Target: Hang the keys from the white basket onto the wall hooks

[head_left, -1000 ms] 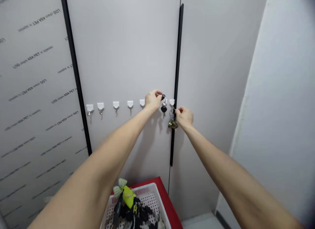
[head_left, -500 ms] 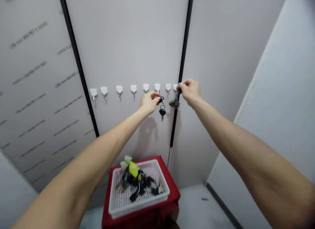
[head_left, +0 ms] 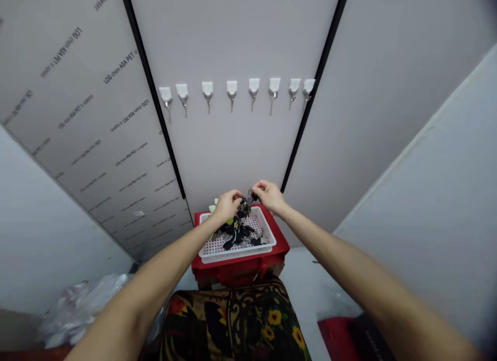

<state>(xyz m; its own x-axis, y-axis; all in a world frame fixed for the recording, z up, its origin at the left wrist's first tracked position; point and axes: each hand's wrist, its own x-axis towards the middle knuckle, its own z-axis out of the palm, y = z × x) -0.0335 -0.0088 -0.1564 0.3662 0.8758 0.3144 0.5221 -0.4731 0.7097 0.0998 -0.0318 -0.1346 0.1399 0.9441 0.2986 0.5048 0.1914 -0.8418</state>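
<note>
As a bunch of keys (head_left: 244, 211) hangs between the left hand (head_left: 228, 204) and the right hand (head_left: 269, 196), its length runs roughly downward, toward a white perforated basket (head_left: 235, 257) — the left hand the nearer of the two. The bunch lies just right of the left fingertips, which are pinched narrow on it, and below and to the left of the right hand. That hand, set slightly higher, pinches a small dark key piece (head_left: 254, 197); whether this touches the bunch cannot be told. Beneath them, more keys (head_left: 236, 239) lie heaped in the basket, atop a red-covered stand (head_left: 280, 238). Well above both hands — and beyond the basket — eight white wall hooks (head_left: 275, 85) line up across a pale panel (head_left: 233, 148), the right hand sitting below the right-hand part of the row.
</note>
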